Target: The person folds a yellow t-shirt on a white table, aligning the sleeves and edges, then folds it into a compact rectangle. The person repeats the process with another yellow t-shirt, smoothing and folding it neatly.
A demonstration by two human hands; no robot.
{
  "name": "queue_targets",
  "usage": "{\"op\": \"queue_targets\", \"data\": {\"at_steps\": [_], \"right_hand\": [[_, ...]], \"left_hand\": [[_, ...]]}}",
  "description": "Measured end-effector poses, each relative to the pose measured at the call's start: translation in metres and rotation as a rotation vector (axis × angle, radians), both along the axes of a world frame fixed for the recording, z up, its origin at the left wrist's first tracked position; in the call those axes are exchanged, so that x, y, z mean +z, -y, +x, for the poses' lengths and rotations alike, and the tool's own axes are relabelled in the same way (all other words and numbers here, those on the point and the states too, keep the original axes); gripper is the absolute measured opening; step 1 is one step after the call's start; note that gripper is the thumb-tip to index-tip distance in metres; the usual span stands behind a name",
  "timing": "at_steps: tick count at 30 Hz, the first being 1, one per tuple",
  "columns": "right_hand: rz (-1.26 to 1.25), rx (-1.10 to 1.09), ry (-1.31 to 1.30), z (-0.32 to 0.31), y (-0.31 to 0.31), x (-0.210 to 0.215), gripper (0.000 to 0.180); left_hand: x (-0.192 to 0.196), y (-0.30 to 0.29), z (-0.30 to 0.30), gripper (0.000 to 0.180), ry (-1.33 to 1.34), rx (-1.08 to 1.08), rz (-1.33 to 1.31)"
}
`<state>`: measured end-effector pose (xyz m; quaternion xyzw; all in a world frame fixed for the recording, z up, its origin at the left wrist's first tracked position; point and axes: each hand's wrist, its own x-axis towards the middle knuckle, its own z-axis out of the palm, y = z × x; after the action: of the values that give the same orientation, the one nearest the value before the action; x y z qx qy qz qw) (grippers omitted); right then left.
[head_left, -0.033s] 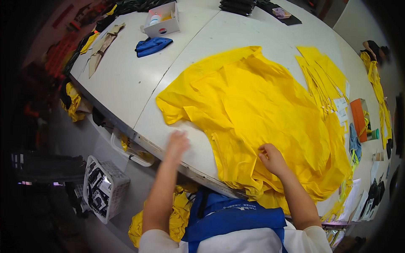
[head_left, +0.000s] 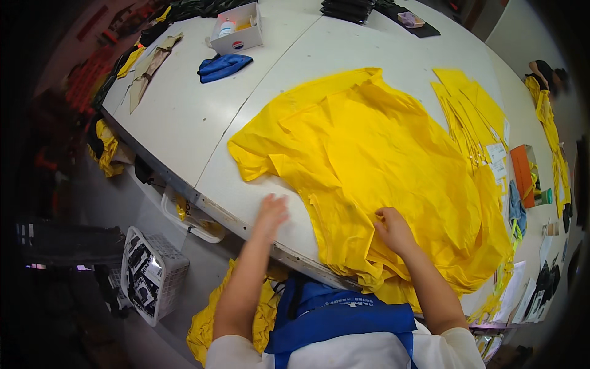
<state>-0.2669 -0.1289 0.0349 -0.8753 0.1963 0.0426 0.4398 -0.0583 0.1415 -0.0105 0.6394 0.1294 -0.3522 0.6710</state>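
Note:
A large yellow garment [head_left: 381, 154] of thin, creased cloth lies spread over the white table [head_left: 184, 141], its near edge hanging over the table's front by my blue apron [head_left: 344, 326]. My left hand [head_left: 272, 215] hovers above bare tabletop, just left of the garment's near-left edge. It is slightly blurred, with fingers apart and nothing held. My right hand [head_left: 395, 230] rests on or just over the garment's near middle. Its fingers are bent, thumb apart from them, and no cloth shows gathered in it.
Yellow cut pieces [head_left: 467, 111] with white tags lie right of the garment, near an orange box [head_left: 522, 175]. Farther off are a blue cloth [head_left: 224, 67] and a white box [head_left: 236, 37]. Below left stand a white basket [head_left: 157, 277] and a yellow cloth heap [head_left: 206, 326].
My left hand has shifted to the right, closer to the garment's edge. My right hand has barely moved, and the garment lies as before.

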Motion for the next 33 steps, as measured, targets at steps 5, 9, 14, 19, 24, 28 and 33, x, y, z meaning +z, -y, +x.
{"op": "queue_targets", "data": {"at_steps": [5,9,14,19,24,28,33], "right_hand": [[-0.505,0.189,0.088,0.011,-0.023,-0.021,0.027],[-0.188,0.002,-0.048,0.009,-0.003,-0.025,0.024],[0.402,-0.334,0.073,0.010,0.021,0.029,0.011],[0.504,-0.275,0.230,0.011,0.009,0.089,0.008],[0.072,-0.199,0.269,0.020,-0.023,0.087,0.015],[0.150,-0.142,0.197,0.025,-0.031,0.083,0.016],[0.346,-0.210,0.142,0.035,-0.021,0.089,0.018]], "left_hand": [[-0.023,0.050,-0.004,0.049,-0.072,-0.243,0.049],[-0.010,0.041,-0.006,0.026,-0.059,-0.142,0.041],[0.022,0.063,-0.036,0.021,0.422,-0.034,0.157],[0.091,0.087,-0.059,0.046,-0.318,-0.598,-0.431],[0.114,0.086,-0.101,0.062,0.245,-0.580,-0.327],[0.087,0.076,-0.111,0.044,0.139,-0.457,-0.203],[0.097,0.074,-0.122,0.032,0.061,-0.214,-0.307]]}}
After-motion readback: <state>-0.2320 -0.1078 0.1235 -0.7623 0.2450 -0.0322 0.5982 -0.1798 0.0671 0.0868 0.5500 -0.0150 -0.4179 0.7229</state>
